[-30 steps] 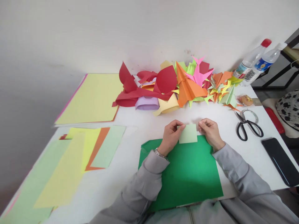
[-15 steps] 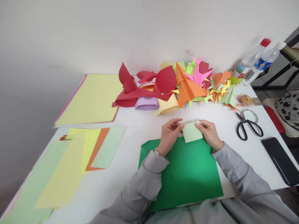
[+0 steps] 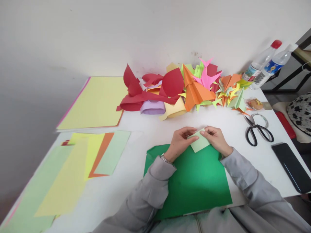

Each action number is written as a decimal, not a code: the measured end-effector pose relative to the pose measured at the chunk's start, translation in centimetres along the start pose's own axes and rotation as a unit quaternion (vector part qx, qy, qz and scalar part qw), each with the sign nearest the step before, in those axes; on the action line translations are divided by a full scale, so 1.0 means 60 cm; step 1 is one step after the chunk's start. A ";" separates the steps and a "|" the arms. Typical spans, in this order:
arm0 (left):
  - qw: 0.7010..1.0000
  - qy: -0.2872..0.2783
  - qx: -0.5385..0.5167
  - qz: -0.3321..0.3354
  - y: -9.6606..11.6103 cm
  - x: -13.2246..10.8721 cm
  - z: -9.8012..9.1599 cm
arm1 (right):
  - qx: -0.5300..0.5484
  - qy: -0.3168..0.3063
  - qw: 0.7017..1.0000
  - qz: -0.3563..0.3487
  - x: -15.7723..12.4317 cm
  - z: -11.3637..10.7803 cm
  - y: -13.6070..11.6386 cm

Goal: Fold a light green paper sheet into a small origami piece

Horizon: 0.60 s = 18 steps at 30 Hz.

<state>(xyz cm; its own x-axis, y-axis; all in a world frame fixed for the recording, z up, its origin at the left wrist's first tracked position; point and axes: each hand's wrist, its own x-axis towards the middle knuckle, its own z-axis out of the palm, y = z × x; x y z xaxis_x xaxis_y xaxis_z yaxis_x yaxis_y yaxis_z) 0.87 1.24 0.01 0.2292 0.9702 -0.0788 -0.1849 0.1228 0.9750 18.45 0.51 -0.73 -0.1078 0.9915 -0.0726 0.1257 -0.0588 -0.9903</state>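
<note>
Between my two hands is a small pale green square of paper (image 3: 199,144), tilted so that one corner points towards me. My left hand (image 3: 181,142) pinches its left side, the thumb lying on top. The right side is gripped by my right hand (image 3: 216,139), thumb on the upper face and fingers curled behind. The fingertips under the paper are hidden. Beneath both hands lies a large green sheet (image 3: 191,184), its far left corner creased.
Folded paper planes (image 3: 196,92) and red paper shapes (image 3: 152,94) are heaped along the wall. Coloured strips (image 3: 65,181) and a yellow sheet stack (image 3: 94,100) lie left. Scissors (image 3: 259,129), a tape roll (image 3: 266,122), a phone (image 3: 293,168) and bottles (image 3: 274,64) are right.
The pale green paper has turned, its lower corner now nearer to me. My left hand has shifted right, its thumb moving further onto the paper. The right hand has moved only slightly.
</note>
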 end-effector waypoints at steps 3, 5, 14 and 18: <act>0.999 -0.043 0.031 -0.002 -0.003 -0.001 0.002 | -0.044 -0.019 0.999 -0.024 -0.002 0.001 -0.002; 0.997 -0.055 0.044 0.002 -0.006 -0.002 0.002 | -0.062 -0.040 0.997 -0.036 -0.004 0.002 -0.005; 0.998 -0.059 0.031 -0.009 -0.008 0.000 0.001 | -0.125 -0.080 0.985 -0.084 -0.007 0.010 -0.019; 1.000 0.005 -0.012 -0.021 -0.005 0.003 -0.005 | -0.131 -0.070 0.986 -0.076 -0.007 0.007 -0.017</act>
<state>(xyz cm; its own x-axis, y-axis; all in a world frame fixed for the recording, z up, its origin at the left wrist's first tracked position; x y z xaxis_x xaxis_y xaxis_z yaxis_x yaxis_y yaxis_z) 0.69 1.46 -0.34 0.2275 0.9662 -0.1210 -0.1992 0.1678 0.9655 17.97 0.10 0.24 -0.2775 0.9599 0.0402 0.3461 0.1389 -0.9279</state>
